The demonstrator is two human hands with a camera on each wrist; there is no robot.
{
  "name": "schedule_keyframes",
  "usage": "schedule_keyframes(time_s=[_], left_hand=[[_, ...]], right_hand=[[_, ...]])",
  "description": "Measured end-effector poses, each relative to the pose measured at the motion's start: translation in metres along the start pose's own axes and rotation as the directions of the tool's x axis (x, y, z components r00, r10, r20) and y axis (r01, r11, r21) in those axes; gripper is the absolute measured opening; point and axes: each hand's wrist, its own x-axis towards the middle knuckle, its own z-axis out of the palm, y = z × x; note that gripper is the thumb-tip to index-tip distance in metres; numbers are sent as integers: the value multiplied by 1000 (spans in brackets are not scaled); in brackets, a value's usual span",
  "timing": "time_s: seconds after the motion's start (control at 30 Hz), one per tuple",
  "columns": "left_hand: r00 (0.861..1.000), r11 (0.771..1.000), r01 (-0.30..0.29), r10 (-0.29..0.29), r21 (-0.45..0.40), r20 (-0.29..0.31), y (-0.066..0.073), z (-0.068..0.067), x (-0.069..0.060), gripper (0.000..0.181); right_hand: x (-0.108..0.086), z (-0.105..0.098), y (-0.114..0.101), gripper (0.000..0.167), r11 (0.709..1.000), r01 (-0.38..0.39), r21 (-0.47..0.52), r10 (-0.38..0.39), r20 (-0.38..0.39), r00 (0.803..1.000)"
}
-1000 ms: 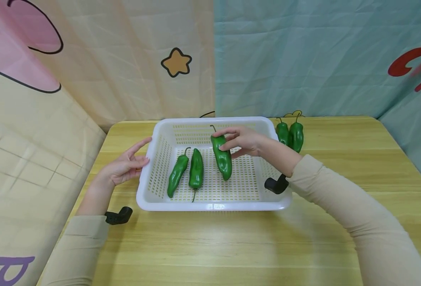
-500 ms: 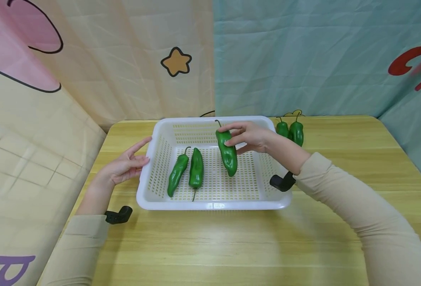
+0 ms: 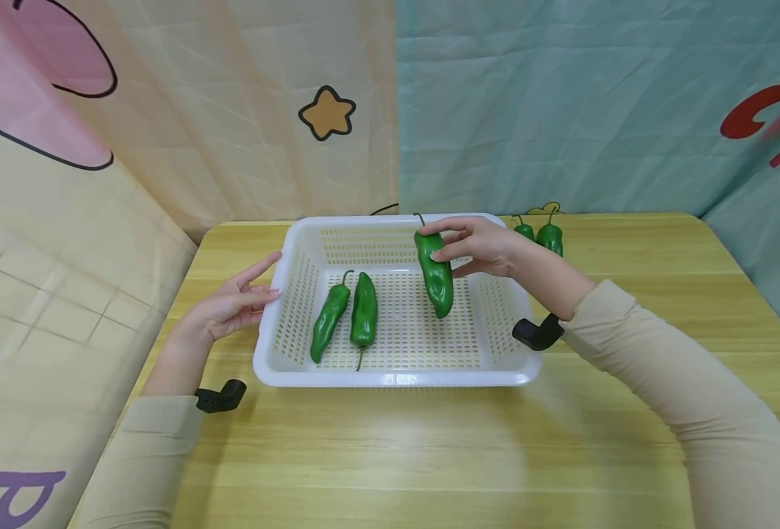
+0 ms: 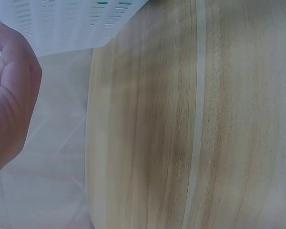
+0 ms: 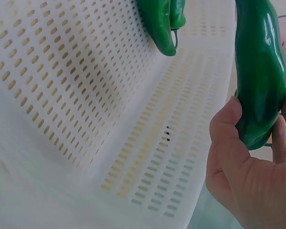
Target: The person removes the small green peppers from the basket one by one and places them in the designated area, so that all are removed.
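Observation:
A white perforated basket (image 3: 396, 379) stands on the wooden table. My right hand (image 3: 485, 248) pinches a green pepper (image 3: 434, 275) by its stem end, over the right half of the basket; the right wrist view shows this pepper (image 5: 261, 71) between thumb and fingers. Two green peppers lie side by side in the left half, one slanted (image 3: 330, 323), one with its stem toward the front (image 3: 363, 312). My left hand (image 3: 234, 305) touches the basket's left rim, fingers extended; in the left wrist view the hand (image 4: 12, 90) is partly cut off beside the basket wall (image 4: 66, 28).
Two more green peppers, one further left (image 3: 525, 231) and one beside it (image 3: 550, 238), lie behind my right forearm, right of the basket and partly hidden. Printed curtains (image 3: 528, 110) hang behind the table (image 3: 390, 455) and at its sides.
The right hand has moved right and slightly toward the back with its pepper. My left hand, the basket and the two peppers inside stay about where they were.

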Motion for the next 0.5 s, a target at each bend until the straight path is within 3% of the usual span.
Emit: schedule_keyframes(time_s=[0.5], left_hand=[[1000,1000,3,-3,10,-10,0,1,0,77]], right_hand=[[-15,-22,-3,51,1000,-11,14,11,-29,1000]])
